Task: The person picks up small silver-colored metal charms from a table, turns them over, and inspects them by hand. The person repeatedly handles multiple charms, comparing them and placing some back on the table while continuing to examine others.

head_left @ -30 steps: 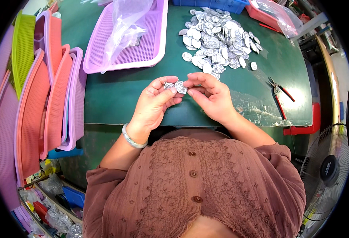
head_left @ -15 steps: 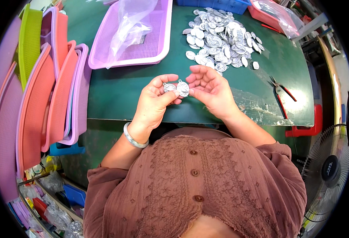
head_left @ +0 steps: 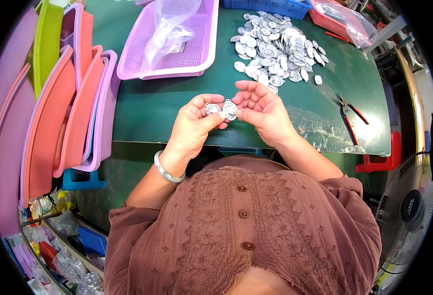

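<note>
Just beyond the table's near edge, both my hands meet over small oval silver medals with loops on top. My left hand (head_left: 191, 124) is closed, its thumb pressing on a medal (head_left: 230, 112), while a second medal (head_left: 211, 108) lies across its fingers. Two loops show above the right-hand medal, so another may lie behind it; I cannot tell. My right hand (head_left: 265, 114) pinches that medal's right edge between thumb and curled fingers. Beyond my hands lies a heap of similar medals (head_left: 278, 46), with a single medal (head_left: 318, 79) apart at its right.
A purple mesh basket (head_left: 128, 66) holding a clear plastic bag stands far left on the green table (head_left: 177, 133). Red-handled pliers (head_left: 346, 110) lie at right. Stacked colored baskets (head_left: 44, 128) line the left side. A blue tray (head_left: 270, 6) is behind the heap; a fan (head_left: 410, 206) stands right.
The right-hand medal has turned slightly, and two loops now show at its top instead of one. My hands have barely moved; the whole view has shifted a little.
</note>
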`<act>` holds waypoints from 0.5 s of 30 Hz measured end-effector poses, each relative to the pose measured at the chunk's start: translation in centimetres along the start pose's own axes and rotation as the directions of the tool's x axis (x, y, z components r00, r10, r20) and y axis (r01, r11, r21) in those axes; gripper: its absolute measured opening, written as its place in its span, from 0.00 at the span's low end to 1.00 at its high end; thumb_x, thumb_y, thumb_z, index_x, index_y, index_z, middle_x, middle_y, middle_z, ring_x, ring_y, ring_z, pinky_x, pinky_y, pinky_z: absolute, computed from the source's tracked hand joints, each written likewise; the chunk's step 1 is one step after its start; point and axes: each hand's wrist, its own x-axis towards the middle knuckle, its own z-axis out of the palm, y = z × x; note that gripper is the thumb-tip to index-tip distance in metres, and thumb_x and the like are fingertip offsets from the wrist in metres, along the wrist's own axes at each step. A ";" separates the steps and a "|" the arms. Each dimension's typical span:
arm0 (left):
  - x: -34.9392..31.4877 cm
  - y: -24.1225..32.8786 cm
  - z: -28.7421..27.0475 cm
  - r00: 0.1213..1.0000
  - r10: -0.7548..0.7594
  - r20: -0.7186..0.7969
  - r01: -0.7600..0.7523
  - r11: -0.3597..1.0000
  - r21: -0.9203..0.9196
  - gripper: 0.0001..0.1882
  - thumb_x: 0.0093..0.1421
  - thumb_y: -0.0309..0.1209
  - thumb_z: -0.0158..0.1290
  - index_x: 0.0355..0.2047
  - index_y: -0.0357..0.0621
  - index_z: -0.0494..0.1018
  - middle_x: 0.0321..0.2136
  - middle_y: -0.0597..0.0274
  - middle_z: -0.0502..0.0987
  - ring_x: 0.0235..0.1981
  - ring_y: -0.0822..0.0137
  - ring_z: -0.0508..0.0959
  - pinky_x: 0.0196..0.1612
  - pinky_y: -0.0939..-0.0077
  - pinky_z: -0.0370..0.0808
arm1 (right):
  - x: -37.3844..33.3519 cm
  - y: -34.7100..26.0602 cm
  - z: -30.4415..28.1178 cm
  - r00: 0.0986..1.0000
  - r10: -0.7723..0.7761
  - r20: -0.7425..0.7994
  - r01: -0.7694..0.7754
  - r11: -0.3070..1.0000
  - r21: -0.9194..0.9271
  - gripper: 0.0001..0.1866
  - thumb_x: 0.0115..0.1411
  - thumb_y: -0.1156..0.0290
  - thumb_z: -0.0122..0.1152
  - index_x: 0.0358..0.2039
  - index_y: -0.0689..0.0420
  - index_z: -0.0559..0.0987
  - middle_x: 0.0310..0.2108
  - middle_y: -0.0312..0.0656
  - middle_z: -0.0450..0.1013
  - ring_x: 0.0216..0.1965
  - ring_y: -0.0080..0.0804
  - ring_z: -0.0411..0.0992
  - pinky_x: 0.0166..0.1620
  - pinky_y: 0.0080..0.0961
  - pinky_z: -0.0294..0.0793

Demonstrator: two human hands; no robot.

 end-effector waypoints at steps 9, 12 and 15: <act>-0.5 0.2 0.1 1.000 0.002 0.028 -0.003 1.000 0.028 0.15 0.53 0.18 0.50 0.41 0.34 0.65 0.34 0.56 0.74 0.31 0.71 0.76 0.33 0.83 0.74 | -0.3 0.0 0.4 0.999 -0.042 0.004 0.042 0.999 -0.022 0.25 0.46 0.86 0.55 0.47 0.66 0.64 0.34 0.38 0.67 0.33 0.20 0.67 0.40 0.14 0.69; -0.6 0.3 0.0 0.998 -0.012 0.055 0.009 0.999 0.050 0.14 0.52 0.18 0.50 0.41 0.34 0.65 0.34 0.56 0.74 0.30 0.72 0.76 0.32 0.83 0.75 | -0.4 -0.2 0.6 0.999 -0.036 0.000 0.036 0.999 -0.018 0.25 0.46 0.86 0.55 0.47 0.67 0.64 0.34 0.38 0.67 0.33 0.20 0.67 0.40 0.15 0.70; -0.8 0.4 0.0 0.999 -0.028 0.045 0.025 0.998 0.064 0.14 0.52 0.18 0.51 0.41 0.34 0.66 0.33 0.57 0.74 0.29 0.72 0.76 0.31 0.84 0.74 | -0.4 -0.2 0.4 0.999 -0.034 0.003 0.034 0.999 -0.020 0.24 0.47 0.86 0.55 0.47 0.67 0.64 0.34 0.39 0.67 0.33 0.20 0.67 0.40 0.15 0.70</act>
